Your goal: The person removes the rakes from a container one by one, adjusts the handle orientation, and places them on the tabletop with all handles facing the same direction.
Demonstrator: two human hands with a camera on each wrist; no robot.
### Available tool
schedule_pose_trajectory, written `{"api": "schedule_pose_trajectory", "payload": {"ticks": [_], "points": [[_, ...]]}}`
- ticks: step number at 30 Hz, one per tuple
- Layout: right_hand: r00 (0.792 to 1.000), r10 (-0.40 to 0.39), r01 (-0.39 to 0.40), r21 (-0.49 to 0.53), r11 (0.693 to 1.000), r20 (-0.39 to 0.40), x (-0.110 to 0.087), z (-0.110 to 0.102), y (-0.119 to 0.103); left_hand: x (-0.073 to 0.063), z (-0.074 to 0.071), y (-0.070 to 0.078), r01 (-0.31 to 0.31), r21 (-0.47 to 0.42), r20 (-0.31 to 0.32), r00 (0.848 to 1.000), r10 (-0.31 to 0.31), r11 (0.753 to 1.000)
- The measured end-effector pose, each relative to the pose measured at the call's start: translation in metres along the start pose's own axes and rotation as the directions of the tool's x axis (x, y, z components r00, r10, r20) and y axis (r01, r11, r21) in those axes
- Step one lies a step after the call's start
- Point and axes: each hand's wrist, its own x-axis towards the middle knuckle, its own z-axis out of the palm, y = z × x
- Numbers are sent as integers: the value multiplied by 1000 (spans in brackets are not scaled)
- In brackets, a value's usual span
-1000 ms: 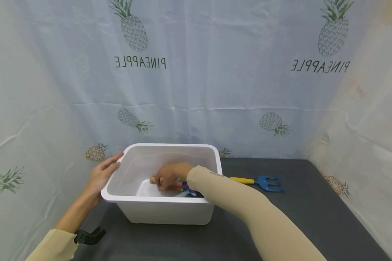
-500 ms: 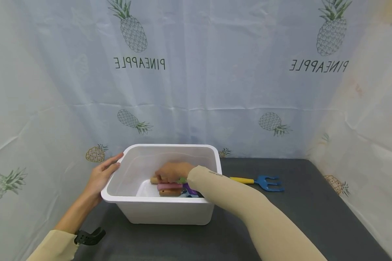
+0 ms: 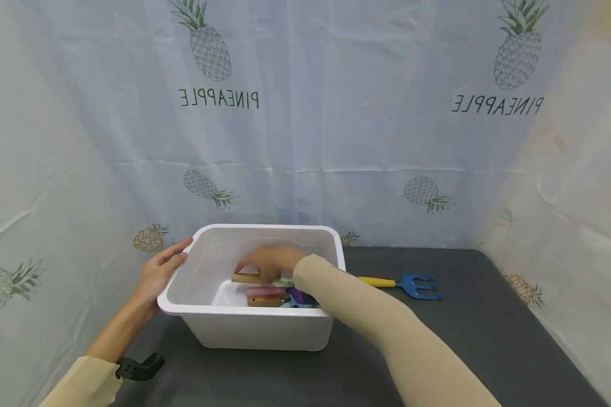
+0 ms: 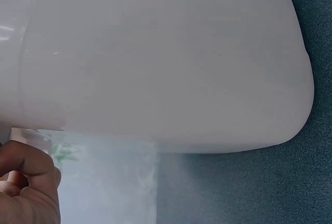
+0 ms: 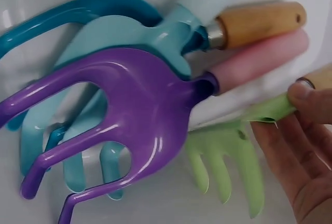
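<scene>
1. Mid-frame in the white bin (image 3: 257, 330), we see the right hand (image 3: 272, 262) pinching the green fork (image 5: 225, 140).
2. It now sits farther from the pink handle (image 3: 266, 291), seemingly freer.
3. At centre-left, the left hand (image 3: 155, 275) grips the bin's rim.

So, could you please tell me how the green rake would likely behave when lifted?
The green rake will probably feel stiff, since its prongs stand spread without sagging. Its pale handle looks rounded, so it may twist between the fingers.
</scene>
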Motion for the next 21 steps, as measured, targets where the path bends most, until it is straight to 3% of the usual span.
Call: {"api": "schedule_pose_trajectory", "payload": {"ticks": [10, 21], "points": [[999, 20, -25, 121, 992, 46, -5, -13, 1, 0, -1, 0, 8, -8, 6, 1000, -8, 1000], [997, -43, 36, 100, 994, 68, -8, -23, 0, -2, 1, 1, 11, -16, 9, 1000, -11, 1000]]}}
